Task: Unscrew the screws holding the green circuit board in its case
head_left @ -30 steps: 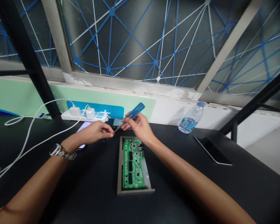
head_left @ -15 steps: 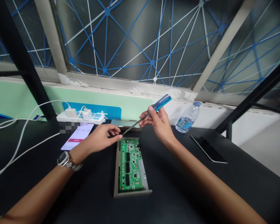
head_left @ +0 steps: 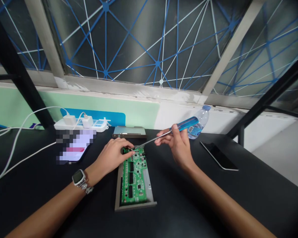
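Observation:
My right hand [head_left: 180,145] is closed around a screwdriver [head_left: 187,123] with a translucent blue handle. Its long metal shaft slants down to the left, over the far end of a green circuit board [head_left: 136,180]. The board lies in a shallow metal case tray [head_left: 136,208] on the dark tabletop. My left hand [head_left: 114,153] is at the board's far left corner, thumb and index finger curled together about the screwdriver tip. Whatever sits between those fingertips is too small to make out.
Behind the board lies a metal cover piece [head_left: 129,131]. A lit phone [head_left: 76,148] and a white power strip [head_left: 96,125] with cables stand to the left. To the right are a water bottle [head_left: 201,119] and a dark-screened phone [head_left: 218,155].
The screwdriver has swung lower and flatter, its handle moving right and down in my right hand. My left hand has come down with the tip over the board's far end.

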Demonstrator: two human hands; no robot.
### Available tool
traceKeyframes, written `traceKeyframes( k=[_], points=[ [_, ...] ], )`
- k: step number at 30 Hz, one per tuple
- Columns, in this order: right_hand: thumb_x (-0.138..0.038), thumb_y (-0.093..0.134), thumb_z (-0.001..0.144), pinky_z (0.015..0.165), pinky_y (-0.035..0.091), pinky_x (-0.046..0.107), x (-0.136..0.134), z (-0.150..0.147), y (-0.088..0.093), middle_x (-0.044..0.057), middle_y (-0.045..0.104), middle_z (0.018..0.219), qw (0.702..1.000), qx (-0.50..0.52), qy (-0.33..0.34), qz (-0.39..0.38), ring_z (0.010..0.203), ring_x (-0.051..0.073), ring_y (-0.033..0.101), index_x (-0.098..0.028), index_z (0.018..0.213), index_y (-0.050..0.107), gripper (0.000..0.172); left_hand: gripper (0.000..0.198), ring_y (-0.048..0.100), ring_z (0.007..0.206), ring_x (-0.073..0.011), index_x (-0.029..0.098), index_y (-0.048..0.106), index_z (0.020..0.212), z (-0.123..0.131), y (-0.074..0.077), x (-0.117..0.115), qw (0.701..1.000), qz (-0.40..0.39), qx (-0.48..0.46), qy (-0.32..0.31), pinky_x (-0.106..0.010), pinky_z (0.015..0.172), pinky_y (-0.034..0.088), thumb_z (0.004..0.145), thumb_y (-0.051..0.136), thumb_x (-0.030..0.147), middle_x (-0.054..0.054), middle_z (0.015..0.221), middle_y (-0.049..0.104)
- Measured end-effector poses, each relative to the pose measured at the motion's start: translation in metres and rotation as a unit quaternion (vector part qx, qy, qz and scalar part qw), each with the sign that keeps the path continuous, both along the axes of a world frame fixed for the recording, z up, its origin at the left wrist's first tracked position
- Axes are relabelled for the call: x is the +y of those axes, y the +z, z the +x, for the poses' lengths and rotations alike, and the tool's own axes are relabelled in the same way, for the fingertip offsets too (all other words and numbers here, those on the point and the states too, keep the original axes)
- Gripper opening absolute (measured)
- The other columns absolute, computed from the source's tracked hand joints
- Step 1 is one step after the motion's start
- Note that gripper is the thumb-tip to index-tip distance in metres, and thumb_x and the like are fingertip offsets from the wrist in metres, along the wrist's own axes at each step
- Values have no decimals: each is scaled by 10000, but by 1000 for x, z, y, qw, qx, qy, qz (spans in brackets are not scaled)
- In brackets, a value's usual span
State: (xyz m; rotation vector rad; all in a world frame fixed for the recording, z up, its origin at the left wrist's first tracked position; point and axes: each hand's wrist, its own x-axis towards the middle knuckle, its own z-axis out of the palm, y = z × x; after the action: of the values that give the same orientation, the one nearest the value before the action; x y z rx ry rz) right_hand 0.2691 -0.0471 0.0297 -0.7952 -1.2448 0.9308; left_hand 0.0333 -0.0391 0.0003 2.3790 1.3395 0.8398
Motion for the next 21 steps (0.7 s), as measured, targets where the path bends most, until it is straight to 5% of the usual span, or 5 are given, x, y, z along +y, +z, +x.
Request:
traceKeyframes(
  k=[21],
  points=[
    [-468,464,975,543,558,319,-6,-6,15,-22,661,773,996,-64,14,55,578,152,674,-267,941,321,249,159,633,867,-220,203,723,901,10,-8,0,1000,13,1,-28,-368,814,455,902,588,288,-49,901,725]
  ],
)
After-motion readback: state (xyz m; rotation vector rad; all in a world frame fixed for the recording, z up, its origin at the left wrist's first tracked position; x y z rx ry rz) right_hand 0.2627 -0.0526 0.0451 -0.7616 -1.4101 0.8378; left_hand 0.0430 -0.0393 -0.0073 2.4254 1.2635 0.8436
